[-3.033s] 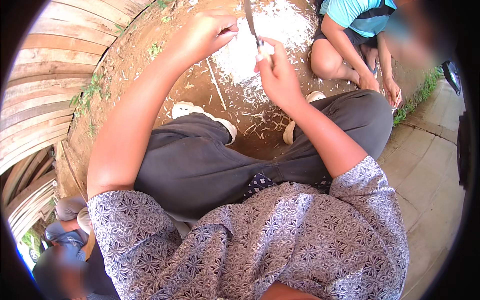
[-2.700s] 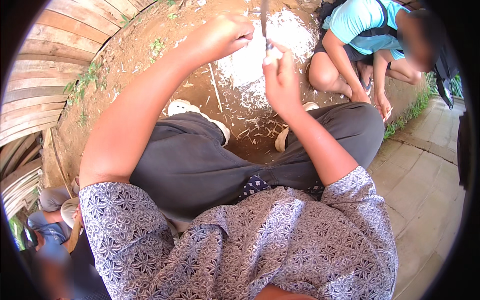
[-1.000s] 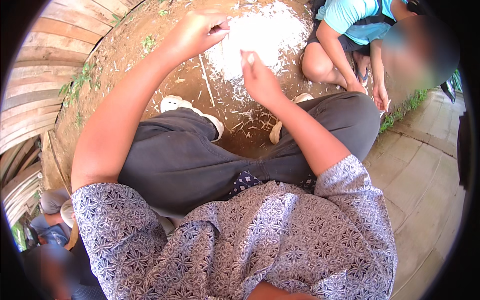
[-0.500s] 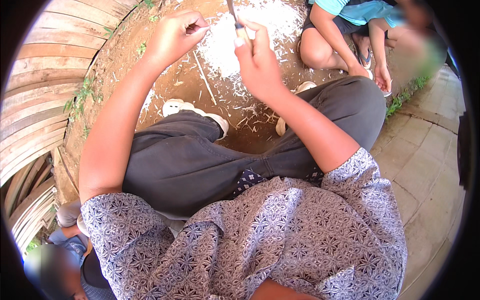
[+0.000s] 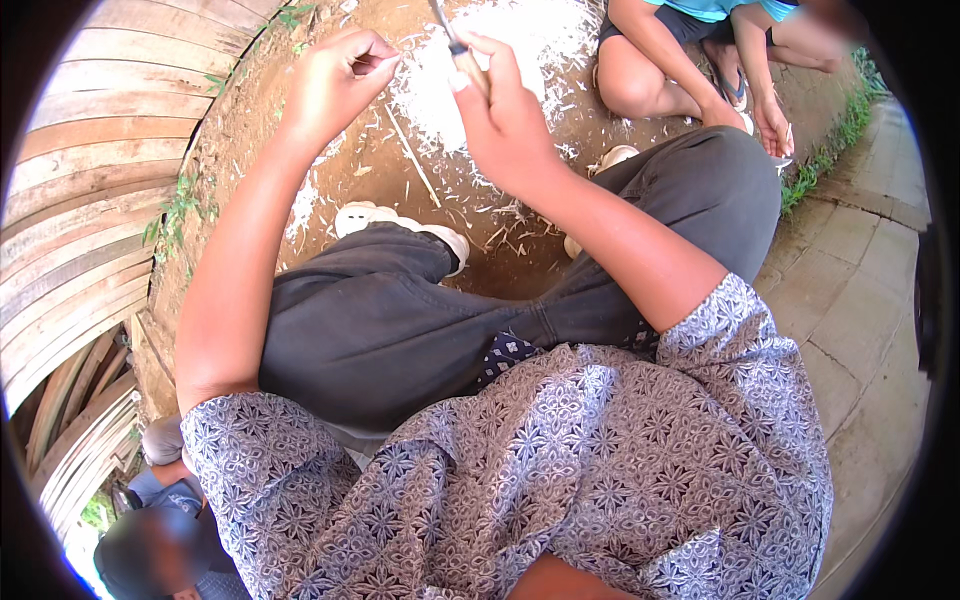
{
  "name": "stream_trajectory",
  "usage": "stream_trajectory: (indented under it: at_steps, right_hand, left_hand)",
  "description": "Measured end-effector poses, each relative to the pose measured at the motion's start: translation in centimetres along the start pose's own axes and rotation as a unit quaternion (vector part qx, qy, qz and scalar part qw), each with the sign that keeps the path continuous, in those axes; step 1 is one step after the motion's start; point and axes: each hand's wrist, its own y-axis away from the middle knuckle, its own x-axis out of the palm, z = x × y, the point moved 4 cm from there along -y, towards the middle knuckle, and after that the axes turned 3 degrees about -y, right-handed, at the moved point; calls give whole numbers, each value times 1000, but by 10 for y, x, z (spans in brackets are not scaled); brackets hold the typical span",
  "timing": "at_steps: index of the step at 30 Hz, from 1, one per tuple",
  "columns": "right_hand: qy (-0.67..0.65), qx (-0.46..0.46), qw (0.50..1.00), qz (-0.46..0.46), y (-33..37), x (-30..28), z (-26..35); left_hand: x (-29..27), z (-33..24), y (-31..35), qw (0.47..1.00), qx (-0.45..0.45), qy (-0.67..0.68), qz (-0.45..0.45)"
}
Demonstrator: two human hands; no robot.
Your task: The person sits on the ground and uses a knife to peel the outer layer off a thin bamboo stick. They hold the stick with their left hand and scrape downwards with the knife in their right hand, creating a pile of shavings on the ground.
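My right hand (image 5: 508, 115) is closed around the pale wooden handle of a knife (image 5: 466, 62). The narrow blade points up and away, and its tip runs out of the picture's top edge. To the left, my left hand (image 5: 335, 85) is raised with thumb and fingers pinched together. Whatever lies in that pinch, if anything, is too small or too bright to make out. The two hands are apart, both above the ground beyond my crossed legs. Past them a heap of thin white shavings (image 5: 420, 95) covers the brown soil, washed out by glare.
A thin pale stick (image 5: 413, 158) lies on the soil near my white shoes (image 5: 365, 214). At the left curves a wall of wooden boards (image 5: 95, 160). One person (image 5: 640, 70) sits at the upper right beside paving (image 5: 850, 300); another person (image 5: 165, 550) is at the lower left.
Both hands have shifted slightly left and a little nearer to me. The knife blade leans further left. The whole view has turned slightly.
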Motion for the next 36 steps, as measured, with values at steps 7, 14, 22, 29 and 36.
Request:
stream_trajectory:
  at_steps: [7, 14, 22, 29, 36]
  right_hand:
    - [197, 166, 956, 139, -3, -1, -142]
    - [11, 182, 980, 79, -18, -7, -83]
    - [-12, 59, 996, 66, -7, 10, -44]
    - [37, 57, 995, 70, -7, 9, -65]
    - [-15, -7, 999, 28, -8, 2, -20]
  left_hand:
    - [6, -14, -7, 999, 16, 0, 34]
    - [6, -15, -7, 998, 7, 24, 53]
    - [3, -1, -2, 996, -19, 0, 91]
    - [11, -12, -6, 995, -53, 40, 75]
    - [11, 9, 0, 981, -126, 125, 72]
